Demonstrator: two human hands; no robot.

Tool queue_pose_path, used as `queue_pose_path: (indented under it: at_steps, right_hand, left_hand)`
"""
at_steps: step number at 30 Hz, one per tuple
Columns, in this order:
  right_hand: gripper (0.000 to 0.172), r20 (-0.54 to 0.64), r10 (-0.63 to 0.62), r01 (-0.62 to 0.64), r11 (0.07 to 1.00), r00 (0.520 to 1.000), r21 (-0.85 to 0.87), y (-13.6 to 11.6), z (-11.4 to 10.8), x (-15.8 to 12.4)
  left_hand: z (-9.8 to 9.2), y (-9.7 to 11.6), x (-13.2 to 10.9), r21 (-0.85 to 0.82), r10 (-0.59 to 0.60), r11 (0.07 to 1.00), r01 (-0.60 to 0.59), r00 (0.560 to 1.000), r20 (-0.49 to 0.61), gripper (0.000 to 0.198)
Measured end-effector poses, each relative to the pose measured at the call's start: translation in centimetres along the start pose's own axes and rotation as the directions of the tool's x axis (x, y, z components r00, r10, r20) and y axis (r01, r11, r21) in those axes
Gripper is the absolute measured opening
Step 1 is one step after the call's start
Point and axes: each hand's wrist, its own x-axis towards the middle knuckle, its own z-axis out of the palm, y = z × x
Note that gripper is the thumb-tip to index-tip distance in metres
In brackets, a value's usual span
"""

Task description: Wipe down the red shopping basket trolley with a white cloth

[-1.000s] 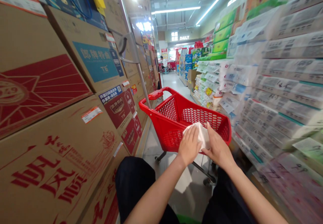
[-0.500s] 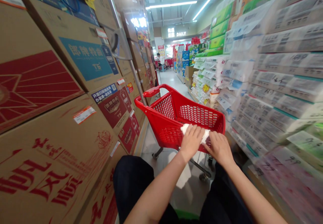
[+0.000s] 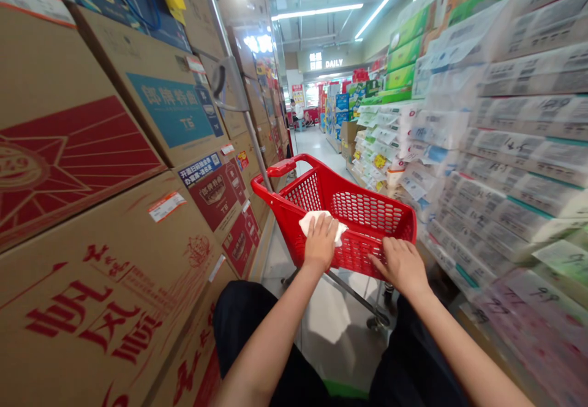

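A red plastic shopping cart (image 3: 353, 210) with a perforated basket stands in front of me, its handle (image 3: 281, 167) toward the left. On the upper edge of the near side wall, my left hand (image 3: 320, 243) presses a crumpled white cloth (image 3: 307, 222), its fingers laid over the cloth. Farther right, my right hand (image 3: 403, 263) rests on the rim near the basket's right corner, fingers over the edge and thumb apart. The palm side of each hand is hidden.
Stacked cardboard boxes (image 3: 92, 284) line the left side, with a slanted metal pole (image 3: 250, 131) beside them. Wrapped paper packs (image 3: 528, 150) are piled on the right. The tiled aisle floor (image 3: 316, 141) runs ahead toward a seated person (image 3: 297, 112). A caster (image 3: 377, 321) shows under the cart.
My left hand has slid left along the rim with the white cloth, away from my right hand. My right hand stays near the corner. The view has shifted slightly.
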Motion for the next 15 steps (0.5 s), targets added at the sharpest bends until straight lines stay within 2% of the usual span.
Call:
queue_pose_path:
  at_steps: [3, 6, 8, 11, 15]
  right_hand:
    - [0.032, -0.010, -0.012, 0.012, 1.000, 1.000, -0.011, -1.1, -0.2, 1.0]
    - [0.032, -0.027, 0.029, -0.029, 1.000, 0.999, -0.001, -1.4, 0.0, 1.1]
    - [0.033, -0.034, 0.034, -0.033, 0.999, 0.999, 0.017, -1.1, 0.2, 0.7]
    - [0.034, -0.045, 0.017, -0.014, 0.998, 0.999, 0.054, -0.3, 0.4, 0.2]
    - [0.037, -0.049, 0.030, -0.026, 0.998, 0.998, 0.063, 0.2, 0.5, 0.0]
  left_hand:
    - [0.6, 2.8, -0.5, -0.024, 0.058, 0.998, -0.058, 0.998, -0.010, 0.058]
    - [0.8, 3.3, -0.9, -0.015, 0.111, 0.994, -0.111, 0.994, -0.003, 0.055]
    - [0.6, 2.2, -1.1, -0.006, 0.186, 0.983, -0.186, 0.982, 0.025, 0.057]
    - [0.1, -1.1, -1.2, 0.006, 0.257, 0.966, -0.258, 0.965, 0.050, 0.064]
    - [-0.8, -5.7, -1.2, 0.034, 0.106, 0.994, -0.106, 0.994, -0.002, 0.067]
